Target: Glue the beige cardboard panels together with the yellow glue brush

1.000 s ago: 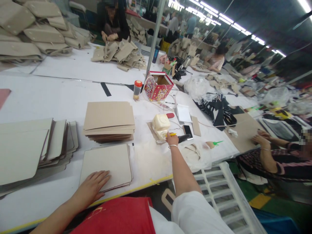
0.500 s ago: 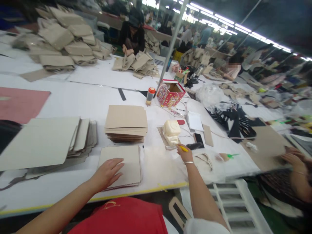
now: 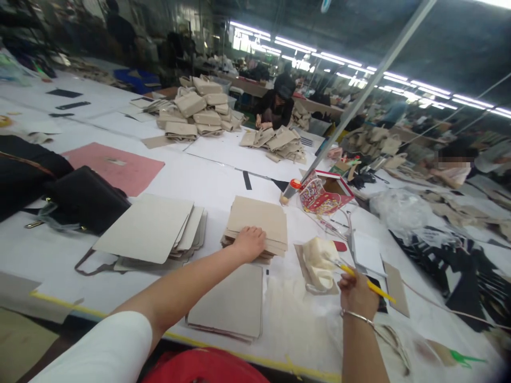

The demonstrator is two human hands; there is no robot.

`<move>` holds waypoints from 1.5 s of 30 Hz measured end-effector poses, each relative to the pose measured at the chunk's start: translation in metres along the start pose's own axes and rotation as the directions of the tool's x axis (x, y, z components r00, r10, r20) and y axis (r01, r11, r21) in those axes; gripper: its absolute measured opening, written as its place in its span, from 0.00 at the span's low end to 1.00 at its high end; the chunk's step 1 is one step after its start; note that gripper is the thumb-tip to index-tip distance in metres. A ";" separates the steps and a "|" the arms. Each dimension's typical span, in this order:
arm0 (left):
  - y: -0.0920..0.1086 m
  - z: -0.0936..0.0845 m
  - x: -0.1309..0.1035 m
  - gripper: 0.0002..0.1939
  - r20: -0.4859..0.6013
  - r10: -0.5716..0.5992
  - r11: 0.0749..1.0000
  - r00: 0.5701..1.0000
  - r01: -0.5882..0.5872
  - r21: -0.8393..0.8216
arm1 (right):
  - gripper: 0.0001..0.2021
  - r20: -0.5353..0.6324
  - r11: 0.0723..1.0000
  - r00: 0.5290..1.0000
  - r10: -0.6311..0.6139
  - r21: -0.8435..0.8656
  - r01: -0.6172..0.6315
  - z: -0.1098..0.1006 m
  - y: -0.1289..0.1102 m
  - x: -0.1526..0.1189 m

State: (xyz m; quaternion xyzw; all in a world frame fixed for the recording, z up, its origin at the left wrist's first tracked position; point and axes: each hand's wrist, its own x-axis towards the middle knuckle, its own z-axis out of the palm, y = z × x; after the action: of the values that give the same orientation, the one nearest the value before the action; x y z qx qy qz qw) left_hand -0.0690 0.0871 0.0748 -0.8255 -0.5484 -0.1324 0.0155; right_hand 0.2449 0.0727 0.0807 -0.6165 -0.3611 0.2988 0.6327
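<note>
Your left hand (image 3: 249, 244) is touching the tan stack (image 3: 261, 215) beneath its fingers, any pinch unclear; your right hand (image 3: 359, 291) is pinching a brush (image 3: 379, 291), a cream container (image 3: 317, 255) sitting just beyond its fingertips.

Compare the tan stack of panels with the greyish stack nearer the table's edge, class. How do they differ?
Colour: the tan stack is warmer and browner; the greyish stack looks paler and cooler.
Height: the tan stack looks taller, with more layers showing than the greyish stack.
Contact: the left grip lies over the tan stack's front; neither grip is on the greyish stack.
Shared: both are flat panels piled on the white table.
</note>
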 end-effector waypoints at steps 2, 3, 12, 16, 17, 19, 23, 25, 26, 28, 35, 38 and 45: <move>-0.002 0.004 -0.005 0.22 0.039 0.029 0.999 0.999 -0.029 0.015 | 0.14 0.126 0.993 0.991 -0.041 0.114 0.027 0.051 -0.038 -0.012; -0.002 0.006 -0.009 0.23 0.033 0.038 0.999 0.999 -0.039 0.024 | 0.14 0.247 0.993 0.967 -0.055 0.116 0.027 0.078 -0.054 -0.020; -0.005 0.019 -0.016 0.30 0.004 0.052 0.999 0.999 -0.052 -0.001 | 0.10 0.833 0.972 0.535 0.138 -0.218 0.089 0.240 -0.070 -0.071; -0.006 0.017 -0.016 0.29 0.036 0.052 0.998 0.998 -0.051 -0.021 | 0.07 0.788 0.964 0.603 0.127 -0.240 0.111 0.273 -0.055 -0.058; -0.005 0.016 -0.017 0.29 0.045 0.053 0.998 0.998 -0.052 -0.017 | 0.07 0.762 0.966 0.638 0.109 -0.232 0.111 0.282 -0.053 -0.053; -0.005 0.015 -0.017 0.29 0.054 0.060 0.998 0.997 -0.060 -0.002 | 0.07 0.706 0.970 0.704 0.077 -0.216 0.111 0.298 -0.047 -0.042; -0.005 0.015 -0.016 0.28 0.043 0.064 0.998 0.997 -0.064 0.013 | 0.08 0.601 0.967 0.798 0.054 -0.230 0.107 0.307 -0.038 -0.017; -0.006 0.013 -0.015 0.27 0.029 0.065 0.998 0.997 -0.065 0.006 | 0.08 0.540 0.955 0.839 0.060 -0.276 0.109 0.293 -0.035 -0.001; -0.006 0.012 -0.014 0.26 0.024 0.066 0.998 0.998 -0.066 0.000 | 0.08 0.504 0.946 0.861 0.064 -0.305 0.108 0.283 -0.035 0.007; -0.007 0.008 -0.012 0.22 0.027 0.066 0.998 0.997 -0.066 -0.016 | 0.08 0.432 0.929 0.900 0.062 -0.355 0.106 0.258 -0.036 0.023; -0.009 -0.005 -0.001 0.19 0.065 0.003 1.000 0.998 -0.002 -0.026 | 0.09 0.314 0.910 0.949 0.027 -0.401 0.106 0.198 -0.042 0.037; -0.008 -0.011 0.004 0.19 0.104 -0.025 0.999 0.994 0.028 -0.021 | 0.09 0.382 0.903 0.924 0.006 -0.399 0.159 0.177 -0.041 0.020; 0.001 -0.017 0.004 0.15 0.153 0.004 1.000 0.988 -0.004 0.000 | 0.10 0.413 0.916 0.910 0.045 -0.381 0.128 0.103 -0.040 -0.029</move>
State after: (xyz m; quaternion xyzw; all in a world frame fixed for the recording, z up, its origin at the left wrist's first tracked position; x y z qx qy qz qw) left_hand -0.0699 0.0870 0.0922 -0.8342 -0.5465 -0.0686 -0.0264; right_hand 0.1411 0.1043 0.1160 -0.6474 -0.5531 0.3285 0.4087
